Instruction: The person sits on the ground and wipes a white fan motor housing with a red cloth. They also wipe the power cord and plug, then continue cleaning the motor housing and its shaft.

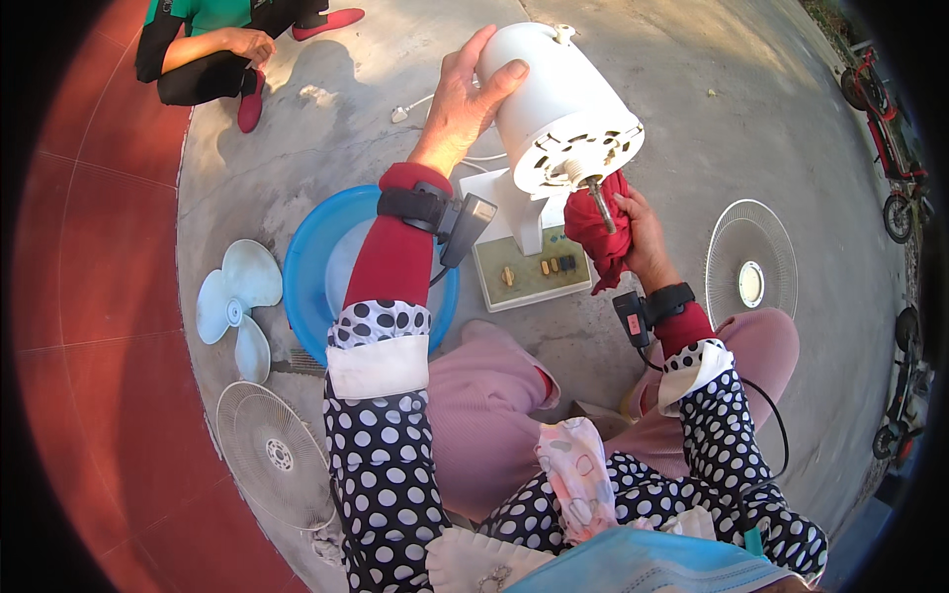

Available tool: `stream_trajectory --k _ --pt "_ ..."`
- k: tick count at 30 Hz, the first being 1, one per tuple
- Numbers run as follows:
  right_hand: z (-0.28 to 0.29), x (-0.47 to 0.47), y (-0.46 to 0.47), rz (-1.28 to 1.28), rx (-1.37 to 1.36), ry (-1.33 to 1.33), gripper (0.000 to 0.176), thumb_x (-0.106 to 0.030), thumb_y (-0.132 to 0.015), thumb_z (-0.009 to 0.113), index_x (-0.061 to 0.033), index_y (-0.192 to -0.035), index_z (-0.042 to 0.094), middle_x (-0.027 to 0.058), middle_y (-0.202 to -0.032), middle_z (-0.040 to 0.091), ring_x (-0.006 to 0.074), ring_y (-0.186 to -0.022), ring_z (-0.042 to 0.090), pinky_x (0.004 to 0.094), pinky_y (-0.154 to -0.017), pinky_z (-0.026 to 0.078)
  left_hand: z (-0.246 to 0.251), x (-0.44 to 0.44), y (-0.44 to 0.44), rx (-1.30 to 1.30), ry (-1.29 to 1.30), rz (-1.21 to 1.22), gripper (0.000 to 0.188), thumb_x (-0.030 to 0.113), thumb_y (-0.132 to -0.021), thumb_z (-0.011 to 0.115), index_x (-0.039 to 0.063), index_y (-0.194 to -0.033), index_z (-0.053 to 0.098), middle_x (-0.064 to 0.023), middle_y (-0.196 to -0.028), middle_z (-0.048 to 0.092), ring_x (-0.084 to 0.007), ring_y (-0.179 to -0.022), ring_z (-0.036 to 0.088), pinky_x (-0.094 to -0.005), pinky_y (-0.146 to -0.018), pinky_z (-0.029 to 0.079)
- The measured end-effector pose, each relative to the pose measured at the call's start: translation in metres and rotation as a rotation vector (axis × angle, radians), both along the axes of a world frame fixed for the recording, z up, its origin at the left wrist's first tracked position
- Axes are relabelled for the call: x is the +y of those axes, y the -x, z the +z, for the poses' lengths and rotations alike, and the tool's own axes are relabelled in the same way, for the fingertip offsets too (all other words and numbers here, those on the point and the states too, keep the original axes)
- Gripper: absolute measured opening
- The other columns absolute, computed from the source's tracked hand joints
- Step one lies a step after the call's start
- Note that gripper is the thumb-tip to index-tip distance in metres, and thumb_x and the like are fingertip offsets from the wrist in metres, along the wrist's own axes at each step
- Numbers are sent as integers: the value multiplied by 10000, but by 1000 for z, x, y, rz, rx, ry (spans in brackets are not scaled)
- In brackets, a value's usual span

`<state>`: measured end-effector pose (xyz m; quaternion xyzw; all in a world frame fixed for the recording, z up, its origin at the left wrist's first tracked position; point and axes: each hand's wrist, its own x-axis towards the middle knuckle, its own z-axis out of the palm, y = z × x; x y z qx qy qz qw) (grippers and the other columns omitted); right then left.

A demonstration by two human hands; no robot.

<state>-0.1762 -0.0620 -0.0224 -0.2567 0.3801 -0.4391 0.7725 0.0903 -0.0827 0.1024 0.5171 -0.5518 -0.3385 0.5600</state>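
A white electric fan's motor housing is tilted, its vented front and bare metal shaft turned toward me. My left hand grips the housing's left side, thumb on top. Bunched in my right hand is a red cloth, just below the housing front and touching or close behind the shaft. Under the housing stands the fan's base, with a knob and several push buttons on its panel. The fan's neck is partly hidden by the housing.
A blue basin stands left of the base. Left of it lie the fan blade and a wire grille; another grille lies right. A power plug rests behind. A person squats at upper left. Scooters stand far right.
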Motion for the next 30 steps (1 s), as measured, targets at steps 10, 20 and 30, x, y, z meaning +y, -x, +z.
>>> stream_trajectory --k 10,20,30 --pt "-40 -73 -43 144 768 320 307 -131 -869 505 -28 -1156 540 154 -1055 601 266 -973 601 352 -785 513 -17 -3 4 -38 114 -14 754 348 -836 669 22 -1407 300 -186 -1343 333 -252 -1184 418 -344 -908 428" --pt "-75 -6 -44 756 1574 811 388 -96 -783 504 -120 -1161 588 231 -1002 596 372 -1001 556 437 -833 477 -17 -11 3 -55 136 -6 710 370 -841 640 16 -1384 349 -207 -1322 391 -265 -1201 429 -365 -1005 359" --pt "-30 14 -21 749 872 311 420 -59 -667 599 -66 -1084 654 159 -970 673 277 -938 636 343 -827 480 -10 -3 -1 12 12 -16 740 442 -844 579 23 -1400 331 -171 -1354 408 -246 -1224 412 -346 -1033 319"
